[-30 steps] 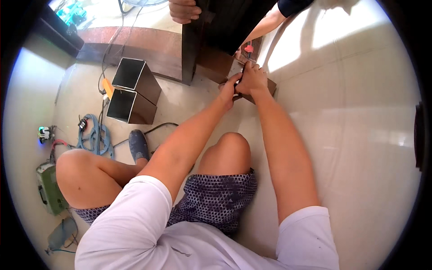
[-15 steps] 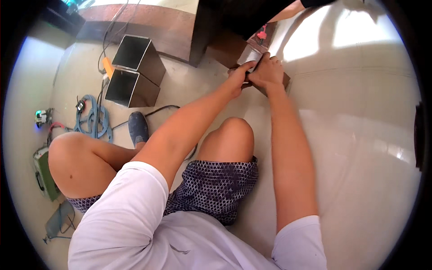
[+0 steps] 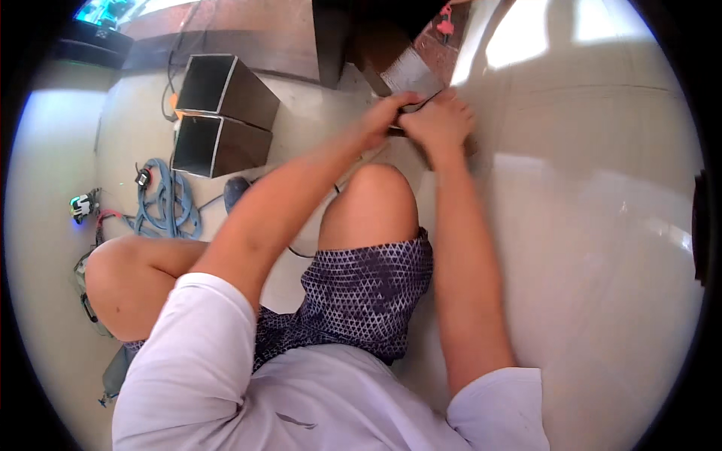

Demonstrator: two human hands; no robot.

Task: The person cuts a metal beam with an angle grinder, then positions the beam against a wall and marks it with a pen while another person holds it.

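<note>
Both my arms reach forward to a dark brown box-shaped piece (image 3: 410, 75) with a pale, shiny patch, low over the floor. My left hand (image 3: 387, 119) is closed on its near left side, fingers blurred by motion. Close beside it, my right hand (image 3: 440, 124) is curled over the right side. A thin dark edge shows between the two hands. My palms and the rest of the piece hide what lies under them. Two square hollow tubes (image 3: 244, 94), brown-grey with dark openings, lie against each other to the left.
A coiled blue-grey cable (image 3: 167, 199) lies at left beside a small lit device (image 3: 83, 205). Black cord runs past my shoe (image 3: 235, 192). A green-grey case (image 3: 86, 297) is partly hidden by my knee. A pink object (image 3: 445, 24) sits beyond my hands.
The view has shifted slightly. My hands appear a little lower left against the piece, still on it, and more of its pale patch shows. Another person's arm at the top is out of view.
</note>
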